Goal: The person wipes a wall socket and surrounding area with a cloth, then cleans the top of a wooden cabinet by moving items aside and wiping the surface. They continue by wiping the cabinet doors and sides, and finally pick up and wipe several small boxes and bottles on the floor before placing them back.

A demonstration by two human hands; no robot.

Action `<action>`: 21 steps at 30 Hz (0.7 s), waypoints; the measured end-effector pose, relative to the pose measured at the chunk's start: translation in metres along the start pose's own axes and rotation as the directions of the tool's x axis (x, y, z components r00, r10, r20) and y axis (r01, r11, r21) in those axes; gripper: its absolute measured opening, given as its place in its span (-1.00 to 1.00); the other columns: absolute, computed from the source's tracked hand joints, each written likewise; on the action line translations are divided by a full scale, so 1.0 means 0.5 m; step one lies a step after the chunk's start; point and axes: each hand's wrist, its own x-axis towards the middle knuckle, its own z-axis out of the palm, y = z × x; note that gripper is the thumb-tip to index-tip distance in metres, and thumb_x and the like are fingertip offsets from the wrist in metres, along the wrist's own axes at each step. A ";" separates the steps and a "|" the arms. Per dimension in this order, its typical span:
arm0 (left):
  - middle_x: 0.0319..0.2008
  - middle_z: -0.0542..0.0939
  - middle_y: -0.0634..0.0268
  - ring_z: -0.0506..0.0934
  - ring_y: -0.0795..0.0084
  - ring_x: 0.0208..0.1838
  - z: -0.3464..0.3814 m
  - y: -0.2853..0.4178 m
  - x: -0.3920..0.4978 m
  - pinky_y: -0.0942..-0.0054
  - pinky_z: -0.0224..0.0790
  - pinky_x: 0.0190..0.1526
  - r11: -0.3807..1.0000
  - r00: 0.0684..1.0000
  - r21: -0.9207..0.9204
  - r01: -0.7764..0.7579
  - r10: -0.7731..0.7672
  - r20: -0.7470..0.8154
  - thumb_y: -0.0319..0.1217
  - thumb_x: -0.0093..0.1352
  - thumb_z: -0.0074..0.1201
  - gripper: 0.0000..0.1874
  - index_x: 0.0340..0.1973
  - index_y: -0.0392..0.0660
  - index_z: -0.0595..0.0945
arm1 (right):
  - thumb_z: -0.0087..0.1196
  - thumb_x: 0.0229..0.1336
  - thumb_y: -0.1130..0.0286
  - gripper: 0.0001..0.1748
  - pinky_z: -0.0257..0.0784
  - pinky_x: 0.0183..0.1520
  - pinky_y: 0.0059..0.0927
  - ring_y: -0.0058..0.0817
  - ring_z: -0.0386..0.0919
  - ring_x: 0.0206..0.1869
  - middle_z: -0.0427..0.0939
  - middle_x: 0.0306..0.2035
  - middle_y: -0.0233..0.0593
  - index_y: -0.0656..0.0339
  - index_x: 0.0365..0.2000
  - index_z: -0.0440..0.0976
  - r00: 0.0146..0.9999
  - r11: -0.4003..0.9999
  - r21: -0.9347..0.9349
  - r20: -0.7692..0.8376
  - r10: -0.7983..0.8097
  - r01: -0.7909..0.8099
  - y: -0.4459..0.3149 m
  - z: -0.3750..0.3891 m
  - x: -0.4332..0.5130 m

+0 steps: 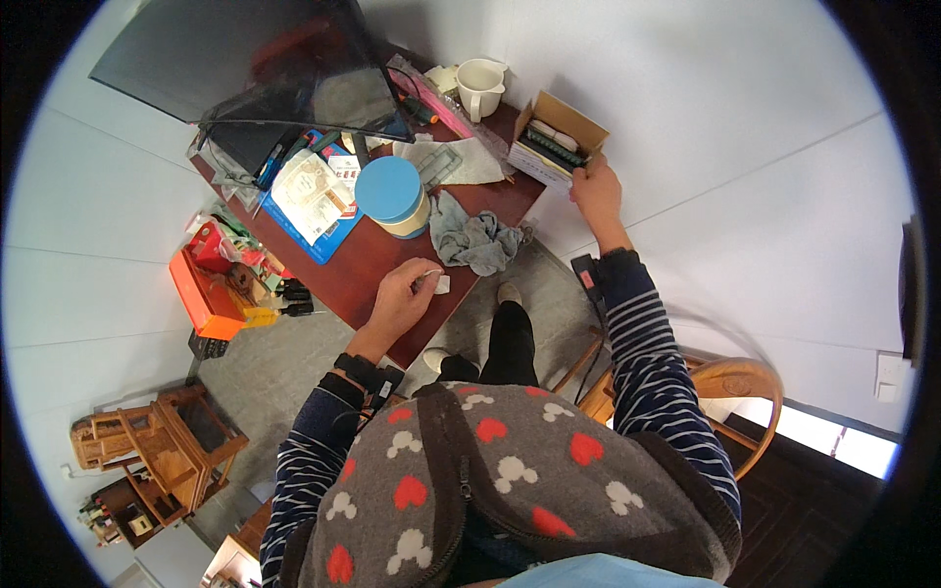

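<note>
My right hand (599,192) grips the corner of a small open cardboard box (540,163). Dark green and pale items (555,140) lie inside it, too small to name. Over the near part of the reddish-brown table (345,283), my left hand (403,300) pinches a small white piece (442,284), perhaps paper, between thumb and fingers. A crumpled grey-blue cloth (474,239) lies close beyond that hand. Next to the cloth stands a round cream container with a blue lid (390,189).
A dark monitor (250,66) overhangs the table's far left. Printed packets (312,195) lie on a blue folder (320,250). A cream jug (480,84) stands by the wall. An orange box (208,294) sits left of the table; a wooden chair (742,382) is at the right.
</note>
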 end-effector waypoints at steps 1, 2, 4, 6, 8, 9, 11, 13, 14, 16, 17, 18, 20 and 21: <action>-0.25 0.63 0.25 0.59 0.43 -0.23 -0.001 0.005 0.001 0.45 0.44 -0.19 0.999 0.998 -0.016 0.045 -0.044 0.037 -0.45 0.54 0.06 -0.86 -0.09 -0.24 0.66 | 0.06 0.20 0.32 -0.61 0.50 -0.10 0.21 0.28 0.61 -0.20 0.63 -0.31 0.30 0.39 -0.05 0.42 1.000 1.000 0.015 -0.002 -0.017 0.017 0.008 -0.015 -0.011; -0.25 0.65 0.24 0.60 0.42 -0.24 -0.002 0.010 0.002 0.43 0.45 -0.21 0.999 0.998 -0.020 0.035 -0.034 0.051 -0.42 0.53 0.10 -0.85 -0.08 -0.22 0.65 | 0.07 0.20 0.32 -0.60 0.51 -0.12 0.21 0.28 0.61 -0.21 0.63 -0.32 0.29 0.37 -0.03 0.42 1.000 0.999 0.028 -0.004 -0.029 0.029 0.016 -0.029 -0.024; -0.26 0.68 0.21 0.63 0.40 -0.27 -0.003 0.023 0.004 0.40 0.47 -0.23 0.995 0.992 -0.041 0.089 -0.085 0.090 -0.34 0.49 0.18 -0.80 -0.06 -0.18 0.65 | 0.06 0.21 0.32 -0.63 0.52 -0.18 0.15 0.20 0.63 -0.28 0.63 -0.40 0.20 0.34 -0.03 0.42 0.994 0.995 0.019 -0.024 -0.102 0.102 0.025 -0.058 -0.056; -0.26 0.67 0.20 0.63 0.40 -0.24 -0.002 0.039 0.004 0.39 0.49 -0.18 0.984 0.981 -0.095 0.149 -0.135 0.138 -0.26 0.48 0.22 -0.66 0.07 -0.15 0.60 | 0.03 0.24 0.33 -0.70 0.53 -0.28 0.03 0.04 0.67 -0.40 0.64 -0.53 0.03 0.29 -0.09 0.43 0.972 0.974 -0.024 -0.055 -0.227 0.226 0.020 -0.084 -0.095; -0.23 0.67 0.16 0.64 0.37 -0.19 -0.002 0.058 0.004 0.37 0.49 -0.10 0.960 0.961 -0.155 0.235 -0.206 0.185 -0.19 0.46 0.26 -0.51 0.20 -0.14 0.53 | 0.09 0.20 0.33 -0.58 0.51 -0.21 0.14 0.19 0.62 -0.32 0.63 -0.43 0.17 0.30 0.03 0.41 0.953 0.958 -0.023 0.116 -0.281 0.285 0.002 -0.110 -0.137; -0.19 0.68 0.13 0.64 0.33 -0.15 -0.002 0.068 0.003 0.36 0.50 -0.05 0.942 0.949 -0.189 0.278 -0.239 0.204 -0.15 0.44 0.27 -0.42 0.27 -0.14 0.48 | 0.11 0.19 0.33 -0.51 0.50 -0.18 0.20 0.27 0.60 -0.28 0.62 -0.38 0.24 0.30 0.10 0.40 0.936 0.954 -0.020 0.202 -0.288 0.298 -0.010 -0.123 -0.160; -0.11 0.68 0.06 0.65 0.25 -0.06 -0.002 0.086 -0.001 0.33 0.50 0.04 0.935 0.955 -0.231 0.269 -0.228 0.191 -0.11 0.43 0.29 -0.30 0.36 -0.15 0.39 | 0.11 0.19 0.35 -0.48 0.50 -0.20 0.19 0.25 0.60 -0.30 0.61 -0.39 0.23 0.30 0.15 0.37 0.895 0.918 -0.045 0.249 -0.371 0.393 -0.042 -0.135 -0.217; -0.01 0.67 -0.02 0.65 0.17 0.04 -0.001 0.101 -0.010 0.28 0.49 0.12 0.949 0.981 -0.263 0.172 -0.140 0.136 -0.08 0.42 0.30 -0.22 0.42 -0.16 0.32 | 0.10 0.20 0.36 -0.44 0.49 -0.22 0.18 0.23 0.60 -0.32 0.60 -0.40 0.22 0.29 0.20 0.34 0.855 0.893 -0.010 0.293 -0.428 0.451 -0.082 -0.131 -0.252; 0.03 0.66 -0.03 0.65 0.14 0.09 -0.001 0.107 -0.018 0.27 0.48 0.15 0.964 0.974 -0.171 0.205 -0.183 0.137 -0.07 0.42 0.30 -0.20 0.42 -0.17 0.31 | 0.10 0.20 0.36 -0.41 0.49 -0.24 0.18 0.21 0.60 -0.33 0.60 -0.42 0.21 0.29 0.23 0.32 0.835 0.882 0.033 0.308 -0.456 0.470 -0.100 -0.130 -0.262; 0.10 0.65 -0.06 0.63 0.08 0.17 0.002 0.111 -0.029 0.23 0.46 0.21 0.955 0.948 -0.035 0.295 -0.288 0.139 -0.04 0.42 0.29 -0.17 0.43 -0.18 0.29 | 0.10 0.21 0.36 -0.37 0.49 -0.26 0.16 0.18 0.61 -0.36 0.59 -0.44 0.19 0.30 0.27 0.28 0.807 0.863 0.080 0.322 -0.495 0.498 -0.133 -0.128 -0.278; 0.09 0.66 -0.06 0.64 0.06 0.16 0.004 0.110 -0.033 0.22 0.47 0.19 0.971 0.969 -0.060 0.231 -0.224 0.100 -0.03 0.43 0.28 -0.20 0.41 -0.19 0.32 | 0.10 0.21 0.35 -0.35 0.49 -0.27 0.15 0.16 0.61 -0.37 0.58 -0.46 0.18 0.32 0.28 0.27 0.800 0.858 0.085 0.324 -0.505 0.507 -0.146 -0.129 -0.286; 0.07 0.66 -0.06 0.65 0.04 0.15 0.006 0.106 -0.036 0.20 0.48 0.17 0.979 0.982 -0.082 0.186 -0.182 0.054 -0.02 0.44 0.26 -0.23 0.39 -0.20 0.35 | 0.10 0.21 0.35 -0.34 0.50 -0.29 0.13 0.15 0.61 -0.39 0.58 -0.48 0.17 0.34 0.29 0.25 0.795 0.859 0.085 0.342 -0.500 0.504 -0.159 -0.128 -0.292; 0.01 0.68 -0.07 0.67 0.00 0.10 0.007 0.093 -0.045 0.18 0.50 0.10 0.977 0.980 -0.069 0.201 -0.201 0.005 -0.01 0.46 0.22 -0.31 0.30 -0.22 0.43 | 0.10 0.22 0.34 -0.32 0.51 -0.31 0.10 0.13 0.61 -0.41 0.57 -0.51 0.15 0.38 0.30 0.24 0.758 0.829 0.126 0.347 -0.552 0.545 -0.180 -0.129 -0.301; -0.05 0.69 -0.08 0.69 -0.02 0.05 0.004 0.084 -0.050 0.16 0.52 0.05 0.965 0.966 -0.039 0.258 -0.258 -0.001 -0.02 0.48 0.19 -0.37 0.25 -0.23 0.48 | 0.10 0.22 0.33 -0.31 0.51 -0.32 0.08 0.12 0.61 -0.43 0.57 -0.53 0.13 0.41 0.30 0.24 0.739 0.808 0.150 0.336 -0.584 0.570 -0.188 -0.127 -0.304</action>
